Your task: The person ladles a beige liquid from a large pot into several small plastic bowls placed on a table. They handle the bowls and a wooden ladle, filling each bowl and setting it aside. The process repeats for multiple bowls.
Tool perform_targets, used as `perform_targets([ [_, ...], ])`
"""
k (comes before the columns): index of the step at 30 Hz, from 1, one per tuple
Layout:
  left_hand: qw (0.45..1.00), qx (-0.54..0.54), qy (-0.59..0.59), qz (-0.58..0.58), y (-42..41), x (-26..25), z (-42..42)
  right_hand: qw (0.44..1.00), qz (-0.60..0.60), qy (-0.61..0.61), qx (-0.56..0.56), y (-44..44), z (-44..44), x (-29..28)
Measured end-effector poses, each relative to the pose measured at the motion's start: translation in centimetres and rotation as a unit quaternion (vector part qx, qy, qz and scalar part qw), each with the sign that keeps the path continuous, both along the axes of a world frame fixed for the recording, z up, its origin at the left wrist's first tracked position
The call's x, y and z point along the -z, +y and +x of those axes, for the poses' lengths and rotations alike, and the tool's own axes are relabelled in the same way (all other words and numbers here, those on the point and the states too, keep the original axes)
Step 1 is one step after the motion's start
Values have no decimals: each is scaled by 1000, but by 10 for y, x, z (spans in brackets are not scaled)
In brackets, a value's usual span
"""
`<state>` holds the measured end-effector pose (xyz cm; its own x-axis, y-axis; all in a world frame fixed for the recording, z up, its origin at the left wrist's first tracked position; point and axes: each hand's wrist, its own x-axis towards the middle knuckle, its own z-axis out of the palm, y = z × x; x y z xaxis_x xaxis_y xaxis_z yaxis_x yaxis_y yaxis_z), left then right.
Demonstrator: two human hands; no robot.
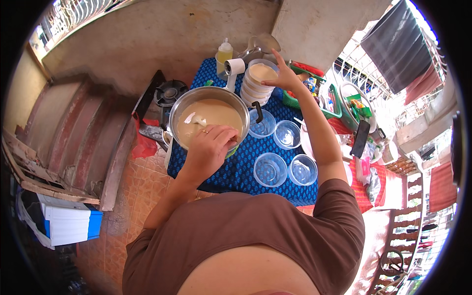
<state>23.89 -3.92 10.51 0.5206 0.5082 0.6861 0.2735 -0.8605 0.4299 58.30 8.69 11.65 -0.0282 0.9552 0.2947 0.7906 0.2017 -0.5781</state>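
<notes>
A wide metal pot [173,129] of cream-tan liquid [217,108] stands on the table's left part. My left hand [210,151] curls over its near rim, seemingly around the handle of a white ladle [199,120] dipping into the liquid; the grip is partly hidden. Beyond the pot's right side rises a stack of clear plastic tubs [254,92], the top one holding similar liquid. My right hand [285,75] is at the top tub's right side, thumb and fingers spread; contact is unclear. Several clear round tubs [270,169] sit on the blue patterned tablecloth [228,180].
A white handheld device [234,68] and a squeeze bottle of yellow liquid [225,51] stand behind the pot. Green baskets [332,99] hold packets at right. A black phone [360,138] is raised beside them. Left are a gas burner [170,92] and concrete steps [70,132].
</notes>
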Motion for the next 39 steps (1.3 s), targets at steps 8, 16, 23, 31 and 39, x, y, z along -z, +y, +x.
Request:
perform_targets([
  [8,1000,10,4,-3,-2,-2,-1,1000,10,11,-15,1,6,1],
  [16,1000,13,4,0,-3,0,1,999,9,32,0,3,4,4],
  [23,1000,20,5,-7,-3,-1,3,997,37,-63,11,-4,11,5],
  [31,998,-38,-41,7,-2,-1,-2,997,11,45,-58,-108,-88,-36],
  [39,995,-67,-33,61,-5,-1,4,968,-109,183,-136,-155,-164,11],
])
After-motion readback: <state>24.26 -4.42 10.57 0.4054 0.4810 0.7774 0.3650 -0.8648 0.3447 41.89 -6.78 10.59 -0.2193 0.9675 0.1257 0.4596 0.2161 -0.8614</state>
